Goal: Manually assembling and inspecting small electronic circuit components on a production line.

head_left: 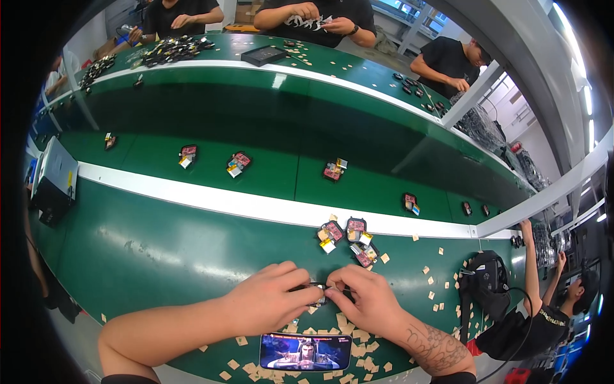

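My left hand (276, 296) is closed on a small black electronic device housing (317, 296), held low over the green table. The fingers cover most of the housing. My right hand (366, 296) meets it from the right, thumb and forefinger pinched at its edge; what lies between those fingertips is too small to make out. Just beyond my hands lie three open device housings with red circuit boards and silver battery packs: one at left (330, 235), one at the back (357, 229) and one in front (364, 256).
A phone (306, 352) playing video lies before me amid many small tan squares (361, 349). A black bag (487, 285) with a cable sits at right. Beyond the white rail (211, 197), a green belt (281, 173) carries several open housings. Several people work around.
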`<action>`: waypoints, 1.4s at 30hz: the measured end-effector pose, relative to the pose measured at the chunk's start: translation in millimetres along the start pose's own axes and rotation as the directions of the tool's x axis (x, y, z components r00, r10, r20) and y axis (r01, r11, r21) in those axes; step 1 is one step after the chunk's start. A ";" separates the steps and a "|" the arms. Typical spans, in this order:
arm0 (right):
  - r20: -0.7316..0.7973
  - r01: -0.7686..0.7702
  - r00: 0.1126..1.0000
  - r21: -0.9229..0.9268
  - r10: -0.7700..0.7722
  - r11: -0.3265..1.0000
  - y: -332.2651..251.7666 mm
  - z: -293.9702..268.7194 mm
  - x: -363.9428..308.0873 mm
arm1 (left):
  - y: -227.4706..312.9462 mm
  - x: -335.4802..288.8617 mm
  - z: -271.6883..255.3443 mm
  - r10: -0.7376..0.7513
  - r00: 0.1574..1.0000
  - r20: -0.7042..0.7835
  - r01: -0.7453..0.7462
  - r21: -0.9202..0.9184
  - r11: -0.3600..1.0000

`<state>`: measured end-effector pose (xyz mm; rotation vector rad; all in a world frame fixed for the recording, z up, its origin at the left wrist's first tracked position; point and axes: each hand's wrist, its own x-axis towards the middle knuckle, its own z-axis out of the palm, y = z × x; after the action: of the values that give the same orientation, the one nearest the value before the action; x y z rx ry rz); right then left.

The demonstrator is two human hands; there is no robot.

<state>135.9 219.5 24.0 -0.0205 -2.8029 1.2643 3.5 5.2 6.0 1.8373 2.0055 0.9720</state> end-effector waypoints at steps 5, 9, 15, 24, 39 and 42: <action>0.047 -0.058 0.997 0.051 0.055 0.997 3.4 -7.4 -3.3 | -1.3 -3.2 0.5 0.019 1.000 0.012 -0.020 0.065 0.998; 0.170 -0.097 0.983 0.141 0.072 0.985 2.8 -22.9 -2.5 | -1.4 -6.0 1.4 0.034 0.999 0.014 -0.036 0.110 0.993; 0.125 0.043 0.992 -0.070 -0.034 0.997 -12.0 -17.4 -3.8 | -2.5 -5.6 5.1 0.058 0.998 -0.002 -0.058 0.136 0.989; 0.066 0.045 0.997 -0.079 -0.040 0.996 -11.3 4.9 -8.7 | -3.0 -7.4 2.7 0.079 0.997 -0.005 -0.078 0.143 0.987; -0.029 -0.149 0.989 -0.041 0.148 0.988 -26.8 12.3 -7.4 | -0.3 -4.8 4.8 0.052 0.998 -0.043 -0.050 0.040 0.998; -0.045 -0.137 0.990 -0.054 0.135 0.989 -27.5 11.6 2.0 | 0.2 -3.9 1.4 0.044 0.998 -0.052 -0.042 0.038 0.998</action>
<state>133.5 192.8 37.1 -0.2418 -2.8440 1.1936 5.2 2.0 4.1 1.9000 2.0352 1.0118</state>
